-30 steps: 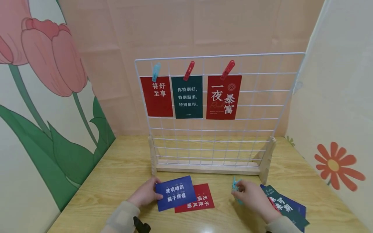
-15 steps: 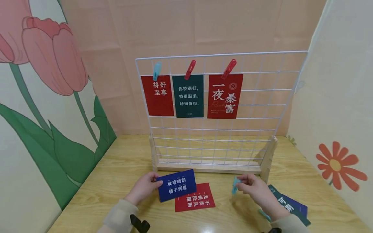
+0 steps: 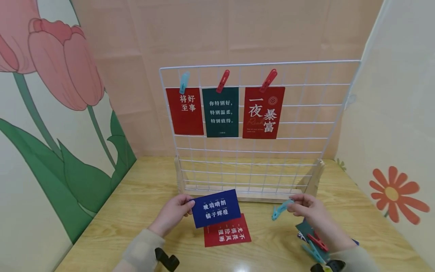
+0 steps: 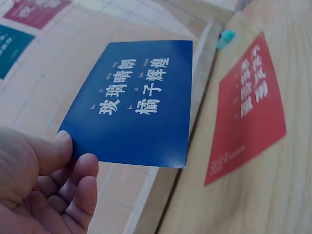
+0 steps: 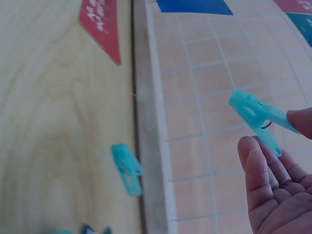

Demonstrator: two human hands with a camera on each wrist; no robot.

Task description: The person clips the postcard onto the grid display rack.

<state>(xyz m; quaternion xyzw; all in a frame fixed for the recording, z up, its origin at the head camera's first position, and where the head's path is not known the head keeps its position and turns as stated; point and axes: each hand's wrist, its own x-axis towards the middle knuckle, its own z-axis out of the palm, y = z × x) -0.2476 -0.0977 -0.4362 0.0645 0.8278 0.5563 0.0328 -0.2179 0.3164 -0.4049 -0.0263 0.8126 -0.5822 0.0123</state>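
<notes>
At the bottom edge of the head view, pale sleeves [image 3: 141, 249] run up to the two hands. In the lower right, partly under the right forearm, a dark green card [image 3: 303, 226] lies on the bench [image 3: 142, 181] with a red clip [image 3: 318, 241] and a light-blue clip [image 3: 312, 252] on or over it. A loose red card [image 3: 227, 235] lies flat at lower centre, its white characters turned sideways.

Just above it, the left hand [image 3: 173, 213] has its grip closed on the left end of a blue card [image 3: 217, 209], thumb on the printed face; this card is raised off the bench and tilted. Right of centre, the right hand [image 3: 312, 213] pinches a turquoise clip [image 5: 251, 113] in its grip, thumb on one arm, fingertips against the other. In the right wrist view, a second turquoise clip [image 5: 127, 168] rests on the bench beside the rack foot.

Beyond, across the middle, stands a white wire rack [image 3: 316, 62] on a wooden base [image 3: 265, 196]. On its left and centre hang a plain red card [image 3: 187, 122], a green card [image 3: 222, 129] and a larger-lettered red card [image 3: 263, 96]. Behind is a pinkish backdrop [image 3: 217, 34].
</notes>
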